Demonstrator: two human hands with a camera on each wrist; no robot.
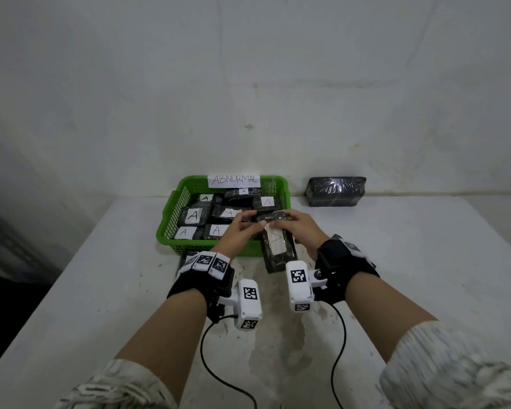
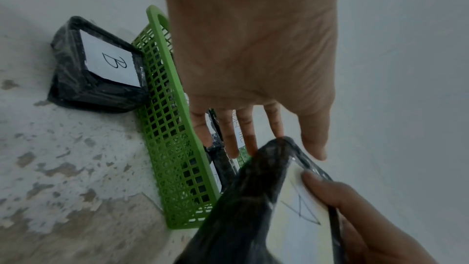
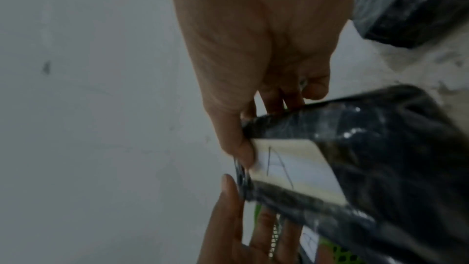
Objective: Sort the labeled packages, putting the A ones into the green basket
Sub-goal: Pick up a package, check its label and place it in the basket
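Observation:
A green basket (image 1: 171, 215) with an "ABNORMAL" sign holds several black wrapped packages labeled A. Over its front right corner I hold another black package (image 1: 279, 249) with a white A label, tilted with its near end low. My right hand (image 1: 282, 221) grips its far end, thumb pressed on the label (image 3: 291, 168) and fingers behind. My left hand (image 1: 242, 222) has straight fingers (image 2: 250, 140) touching the far left corner of that package, and its thumb lies alongside the edge.
A black package labeled B (image 2: 101, 63) lies on the table against the basket's (image 2: 172, 148) outer wall. Another black wrapped package (image 1: 337, 191) stands at the back right by the wall. The worn white table (image 1: 410, 276) stretches to the right and front.

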